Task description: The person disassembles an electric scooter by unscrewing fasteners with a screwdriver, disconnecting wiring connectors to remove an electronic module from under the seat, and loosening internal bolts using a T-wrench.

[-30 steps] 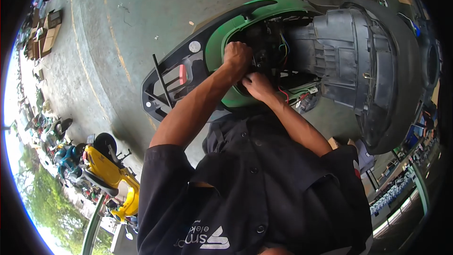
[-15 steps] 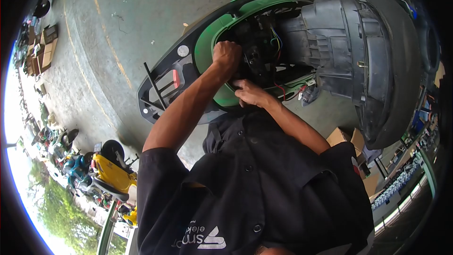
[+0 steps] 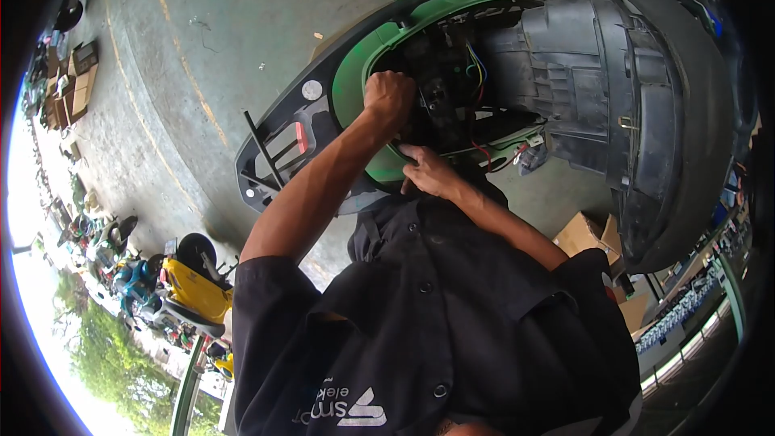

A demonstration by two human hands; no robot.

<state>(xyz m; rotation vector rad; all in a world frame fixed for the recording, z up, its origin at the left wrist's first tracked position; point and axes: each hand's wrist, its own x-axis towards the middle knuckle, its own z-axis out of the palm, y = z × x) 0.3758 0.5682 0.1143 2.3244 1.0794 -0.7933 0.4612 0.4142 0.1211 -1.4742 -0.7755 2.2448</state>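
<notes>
At the green rim (image 3: pixel 347 73) of a scooter's rear body, my left hand (image 3: pixel 389 98) is closed in a fist over the edge of the opening. What it grips, if anything, is hidden. Nearer my body, my right hand (image 3: pixel 432 173) is at the lower side of the same rim, its fingers bent and closed; anything between them is too small to make out. Beside my hands, the opening shows dark parts and thin coloured wires (image 3: pixel 476 73). A black rear rack (image 3: pixel 274 149) with a red piece lies left of my left hand.
A large black moulded compartment and seat (image 3: pixel 573 73) lie to the right of the opening. An open cardboard box (image 3: pixel 583 234) is below them. A yellow scooter (image 3: pixel 198 291) stands at lower left among other vehicles. Boxes (image 3: pixel 81 85) are at the far left.
The scooter and my left hand have shifted slightly left in view. My right hand has moved toward my body along the rim, and its fingers show more. The cardboard box has come into fuller view.
</notes>
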